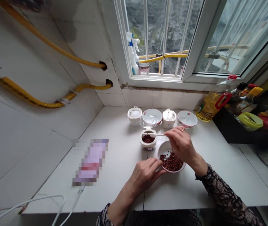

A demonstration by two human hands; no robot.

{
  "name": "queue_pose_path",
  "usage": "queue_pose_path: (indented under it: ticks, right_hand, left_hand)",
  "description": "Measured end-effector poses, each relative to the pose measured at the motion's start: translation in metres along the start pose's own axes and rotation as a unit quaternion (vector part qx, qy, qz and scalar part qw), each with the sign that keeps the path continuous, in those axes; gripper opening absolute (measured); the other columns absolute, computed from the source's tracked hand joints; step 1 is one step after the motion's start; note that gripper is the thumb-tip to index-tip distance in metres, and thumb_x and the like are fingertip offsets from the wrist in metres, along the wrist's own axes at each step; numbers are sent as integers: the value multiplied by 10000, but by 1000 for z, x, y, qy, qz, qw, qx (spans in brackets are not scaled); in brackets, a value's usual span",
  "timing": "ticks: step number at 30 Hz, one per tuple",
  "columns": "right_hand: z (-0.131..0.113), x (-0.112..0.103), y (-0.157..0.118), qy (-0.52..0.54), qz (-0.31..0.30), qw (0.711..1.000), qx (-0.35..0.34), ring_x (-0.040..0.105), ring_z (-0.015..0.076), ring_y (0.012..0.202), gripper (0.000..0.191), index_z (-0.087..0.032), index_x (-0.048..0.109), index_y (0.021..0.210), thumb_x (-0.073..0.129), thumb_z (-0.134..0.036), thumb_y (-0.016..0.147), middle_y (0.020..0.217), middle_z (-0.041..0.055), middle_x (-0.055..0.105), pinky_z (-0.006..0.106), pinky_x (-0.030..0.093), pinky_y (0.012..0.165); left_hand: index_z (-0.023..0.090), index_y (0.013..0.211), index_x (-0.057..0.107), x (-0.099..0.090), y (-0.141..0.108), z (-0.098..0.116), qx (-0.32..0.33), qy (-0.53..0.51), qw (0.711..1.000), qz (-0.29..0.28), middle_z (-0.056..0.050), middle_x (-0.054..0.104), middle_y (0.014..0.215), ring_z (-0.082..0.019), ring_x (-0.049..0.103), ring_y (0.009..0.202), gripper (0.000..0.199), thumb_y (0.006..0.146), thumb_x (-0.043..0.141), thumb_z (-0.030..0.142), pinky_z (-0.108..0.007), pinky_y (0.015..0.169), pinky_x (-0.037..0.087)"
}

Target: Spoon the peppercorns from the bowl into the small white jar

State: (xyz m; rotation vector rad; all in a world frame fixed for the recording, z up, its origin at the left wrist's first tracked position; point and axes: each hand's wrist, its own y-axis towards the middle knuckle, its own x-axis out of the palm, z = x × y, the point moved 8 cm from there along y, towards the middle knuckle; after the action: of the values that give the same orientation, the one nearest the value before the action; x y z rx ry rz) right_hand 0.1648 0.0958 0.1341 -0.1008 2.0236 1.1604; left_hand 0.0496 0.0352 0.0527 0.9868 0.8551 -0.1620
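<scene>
With my right hand (181,144) I grip the handle of a small white spoon (150,135). Its head lies over the mouth of a white spice jar (148,145), whose clear lid is flipped up at the back. Dark red dried peppercorns (148,138) fill part of that jar. More of the same dark red pieces lie in a white bowl (164,148) with a reddish rim, just right of the jar. My left hand (145,174) pinches the bowl's left rim between thumb and fingers. My right hand hides part of the bowl's far right side.
Behind the jar stand two white lidded jars (134,116) (169,119) and two bowls (156,116) (187,119). An oil bottle (206,106) and a black box of condiments (230,128) are at the right. A blurred phone-like object (91,161) with a white cable lies left.
</scene>
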Motion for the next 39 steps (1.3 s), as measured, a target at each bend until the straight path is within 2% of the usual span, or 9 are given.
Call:
queue_pose_path:
  ticks: [2,5,9,14,18,24,30,34,39]
  right_hand:
    - [11,-16,-4,0,12,999,45,632,222,803,231,-221,660,954,440,-154,977,850,72,711,415,463,862]
    - [25,-20,-14,-3,-60,995,80,630,213,755,197,-213,653,908,473,-150,955,797,59,704,372,457,779]
    - [40,-4,-35,-32,-144,983,109,637,210,752,202,-194,637,858,473,-97,922,784,61,721,384,421,819]
    - [41,20,-47,10,-189,972,136,631,175,695,211,-189,641,848,472,-87,922,801,47,743,393,408,868]
    - [42,22,-47,52,-180,965,183,633,173,699,220,-208,663,811,494,-97,897,775,24,745,377,441,853]
    - [57,9,-52,65,-144,955,250,649,212,807,217,-233,704,810,506,-162,863,786,26,749,365,483,815]
    - [65,-1,-51,85,-119,947,285,647,201,731,204,-221,712,784,520,-213,853,686,17,713,340,497,767]
    - [67,1,-54,145,-120,924,333,634,174,635,197,-202,690,761,512,-241,836,663,11,697,298,504,657]
    - [82,6,-61,220,-91,892,385,630,169,625,186,-185,695,760,576,-324,795,643,13,673,297,510,636]
  left_hand:
    - [171,973,584,0,-1,0,-1,-4,1000,-4,-23,658,763,-144,643,634,217,1036,485,353,-237,530,468]
    - [168,979,588,1,-1,0,0,-7,1000,-7,-24,658,765,-144,642,642,204,1030,498,345,-236,535,475]
    - [165,968,584,0,-1,1,4,-3,1000,-3,-26,658,756,-145,640,632,235,1042,464,353,-240,529,474]
    - [167,964,592,1,-1,-1,2,-1,1000,-7,-30,665,763,-145,655,644,221,1032,491,352,-234,547,487]
    - [169,970,603,2,-3,-2,1,-2,1000,-13,-33,671,768,-142,663,651,205,1022,513,346,-228,558,499]
    - [168,955,601,0,-2,-1,6,0,1000,-5,-36,675,759,-137,656,635,227,1032,490,350,-227,551,497]
    - [163,958,590,-2,0,1,6,-4,1000,-4,-34,673,764,-139,655,642,250,1044,460,358,-232,557,499]
    - [165,953,582,-2,1,1,9,-1,1000,-2,-28,667,756,-143,651,638,258,1047,448,365,-236,546,486]
    - [172,961,569,-3,2,2,8,-1,1000,3,-19,668,758,-143,645,627,253,1051,437,367,-240,535,462]
